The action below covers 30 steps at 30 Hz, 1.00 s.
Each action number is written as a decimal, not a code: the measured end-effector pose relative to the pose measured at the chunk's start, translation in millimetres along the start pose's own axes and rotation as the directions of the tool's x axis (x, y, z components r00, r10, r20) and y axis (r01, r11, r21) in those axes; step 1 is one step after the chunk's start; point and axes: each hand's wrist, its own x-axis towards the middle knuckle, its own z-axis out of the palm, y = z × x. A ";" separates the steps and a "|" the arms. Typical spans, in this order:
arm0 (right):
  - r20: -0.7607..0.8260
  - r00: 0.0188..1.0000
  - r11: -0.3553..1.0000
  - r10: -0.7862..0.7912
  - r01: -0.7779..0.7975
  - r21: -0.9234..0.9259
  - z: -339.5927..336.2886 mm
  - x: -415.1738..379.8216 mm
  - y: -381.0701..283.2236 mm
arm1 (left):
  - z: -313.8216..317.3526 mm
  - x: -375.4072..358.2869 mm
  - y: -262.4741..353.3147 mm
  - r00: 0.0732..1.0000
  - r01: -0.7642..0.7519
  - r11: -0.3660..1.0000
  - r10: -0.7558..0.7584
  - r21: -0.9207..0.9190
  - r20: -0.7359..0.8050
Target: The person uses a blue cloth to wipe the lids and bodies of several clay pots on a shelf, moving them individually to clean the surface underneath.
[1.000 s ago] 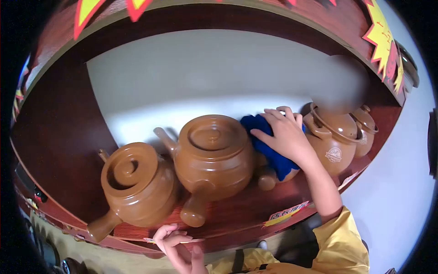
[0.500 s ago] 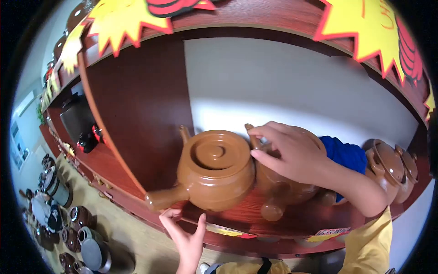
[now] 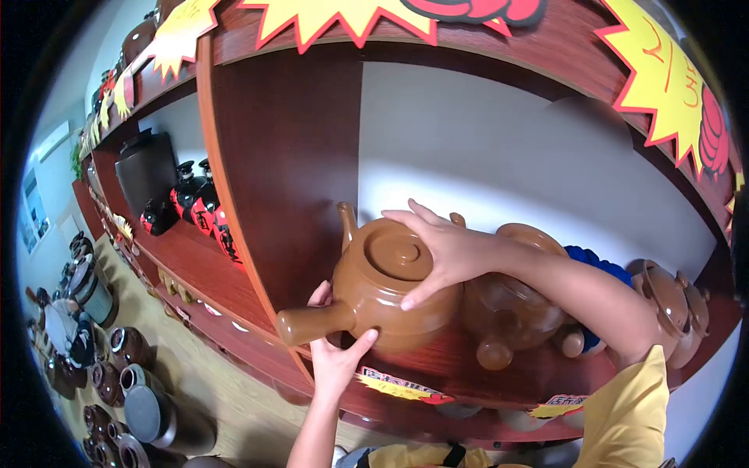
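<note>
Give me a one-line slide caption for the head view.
Right hand spread over the lid of a brown clay pot on a wooden shelf, left hand at its base by the handle.

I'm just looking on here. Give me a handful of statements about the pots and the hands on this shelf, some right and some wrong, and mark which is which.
1. The right hand lies on the lid of the brown clay pot. True.
2. The left hand is at the pot's lower front, beside its stubby handle. True.
3. The pot stands on the floor. False: it stands on the wooden shelf.
4. A blue cloth lies behind a second brown pot. True.
5. The cloth is in the right hand. False: the hand is on the lid, apart from the cloth.
6. The sleeve is green. False: it is yellow.
</note>
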 end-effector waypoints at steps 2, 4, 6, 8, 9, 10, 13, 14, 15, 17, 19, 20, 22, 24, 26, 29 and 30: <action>0.103 0.995 1.000 0.011 -0.008 -0.028 -1.2 2.4 -2.0 | -0.7 7.7 -11.4 1.000 -0.021 1.000 0.022 0.021 -0.016; 0.128 0.991 0.997 0.025 -0.015 -0.080 -2.2 8.7 -0.1 | 7.8 12.4 -10.4 0.998 -0.015 0.997 0.011 -0.073 -0.057; 0.147 0.988 0.991 0.038 -0.018 -0.132 -1.7 13.5 1.8 | 5.7 15.8 -11.8 0.998 -0.026 0.998 0.022 -0.060 -0.066; 0.112 0.992 0.993 0.063 -0.051 -0.108 3.0 14.1 2.1 | 4.7 20.0 -14.0 0.995 -0.060 0.998 0.058 -0.025 -0.083; 0.113 0.992 0.993 0.059 -0.047 -0.110 4.4 15.3 1.6 | 3.6 22.7 -16.4 0.994 -0.063 0.998 0.061 -0.024 -0.087; 0.095 0.991 0.993 0.095 -0.089 -0.072 5.6 16.3 1.1 | 2.7 26.4 -19.5 0.995 -0.040 0.994 0.031 -0.098 -0.092; 0.059 0.984 0.985 0.169 -0.166 -0.048 11.2 19.7 2.4 | 0.4 35.4 -27.8 0.996 -0.025 0.979 0.008 -0.202 -0.087; 0.036 0.978 0.977 0.207 -0.204 -0.059 12.1 21.5 3.4 | 0.1 36.6 -28.3 0.996 -0.016 0.974 -0.004 -0.224 -0.086; 0.031 0.978 0.977 0.206 -0.204 -0.056 10.3 22.1 0.9 | 0.1 38.4 -28.6 0.996 -0.006 0.969 -0.015 -0.245 -0.083; 0.042 0.970 0.968 0.239 -0.235 -0.093 8.9 20.9 -3.0 | 0.8 39.1 -30.1 0.995 -0.001 0.968 -0.023 -0.251 -0.093; 0.059 0.973 0.973 0.224 -0.220 -0.071 6.6 19.7 -4.4 | -0.3 38.2 -33.1 0.994 0.010 0.965 -0.038 -0.263 -0.101; 0.076 0.976 0.978 0.204 -0.201 -0.052 5.5 19.3 -3.6 | -1.1 38.1 -34.2 0.994 0.002 0.969 -0.029 -0.248 -0.107; 0.066 0.983 0.985 0.171 -0.169 -0.043 7.8 20.7 1.6 | -0.4 38.4 -34.4 0.993 -0.019 0.974 -0.008 -0.227 -0.118; 0.049 0.988 0.989 0.149 -0.147 -0.030 5.3 18.3 -1.0 | -1.3 38.9 -38.4 0.993 -0.019 0.978 -0.005 -0.209 -0.114; 0.061 0.987 0.989 0.146 -0.145 -0.028 3.1 19.1 -2.2 | -2.7 39.0 -38.2 0.994 -0.026 0.975 0.001 -0.221 -0.111; 0.059 0.990 0.989 0.129 -0.124 -0.075 -1.3 19.2 -7.0 | 0.3 39.1 -37.7 0.992 -0.003 0.981 -0.021 -0.194 -0.123; 0.063 0.987 0.988 0.148 -0.144 -0.059 -1.3 18.7 -6.4 | -0.6 38.2 -39.5 0.994 -0.021 0.967 -0.007 -0.253 -0.112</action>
